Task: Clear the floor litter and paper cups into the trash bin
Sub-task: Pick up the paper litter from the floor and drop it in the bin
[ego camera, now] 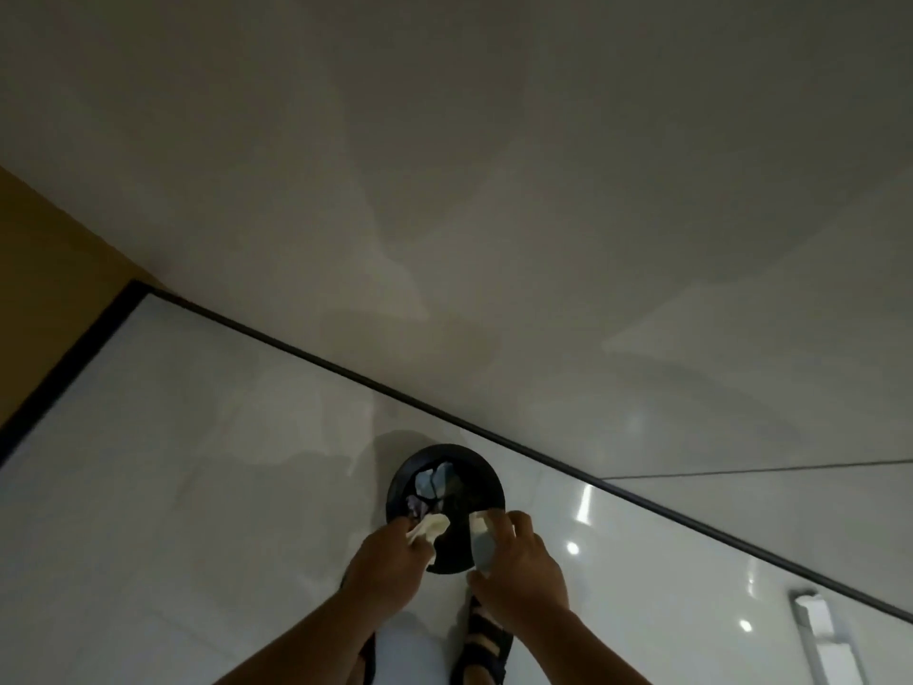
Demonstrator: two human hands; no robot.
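Black trash bin (pixel 486 474), pale cream crumpled paper (pixel 437 525), glossy off-white floor tiles (pixel 197 462), black strapped sandals (pixel 481 645).

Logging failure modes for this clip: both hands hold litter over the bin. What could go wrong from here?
1. The left hand pinches the crumpled paper above the near rim of the bin, not its middle; let go there, it may land on the floor.
2. The paper cup in the right hand also sits over the near rim and could glance off it.
3. The bin already holds litter, so the cup might bounce out.
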